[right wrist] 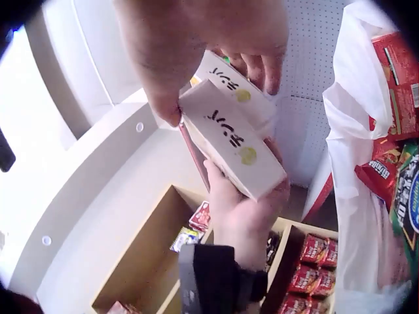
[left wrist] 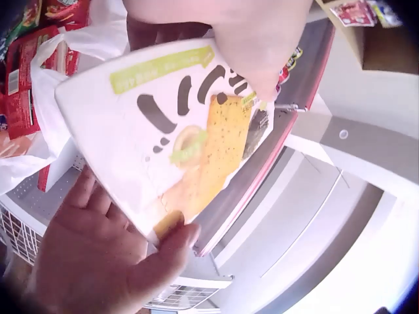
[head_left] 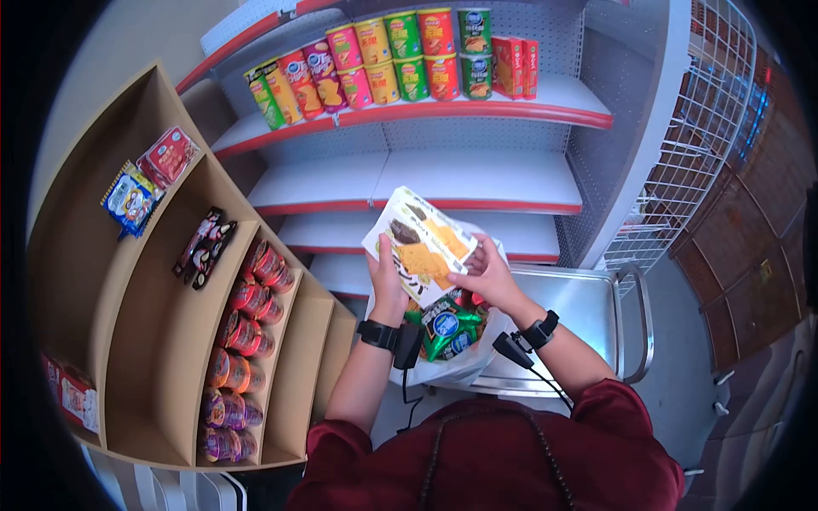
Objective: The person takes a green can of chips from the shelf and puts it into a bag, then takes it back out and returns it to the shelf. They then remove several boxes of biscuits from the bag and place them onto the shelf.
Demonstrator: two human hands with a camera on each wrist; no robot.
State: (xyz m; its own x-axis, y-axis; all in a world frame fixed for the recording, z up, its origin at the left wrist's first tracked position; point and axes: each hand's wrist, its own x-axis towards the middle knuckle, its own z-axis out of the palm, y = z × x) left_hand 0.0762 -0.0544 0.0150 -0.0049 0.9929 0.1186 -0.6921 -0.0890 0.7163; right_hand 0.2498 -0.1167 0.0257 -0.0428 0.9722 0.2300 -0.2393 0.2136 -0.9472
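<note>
In the head view, your left hand (head_left: 389,288) grips two white biscuit boxes (head_left: 426,255) around eight o'clock, thumb on the printed face. The boxes are held up, tilted, with the white bag (right wrist: 350,176) at about six o'clock. Expect them light, their card stiff but dentable, smooth enough to slip, the contents brittle; take both gently by opposite edges. Your right hand (head_left: 492,274) grasps them at four o'clock.

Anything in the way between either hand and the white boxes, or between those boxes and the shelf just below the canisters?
Nothing visible: the left hand and right hand both grip the white boxes directly, and no object shows between those and the shelf; the white bag sits lower down.
</note>
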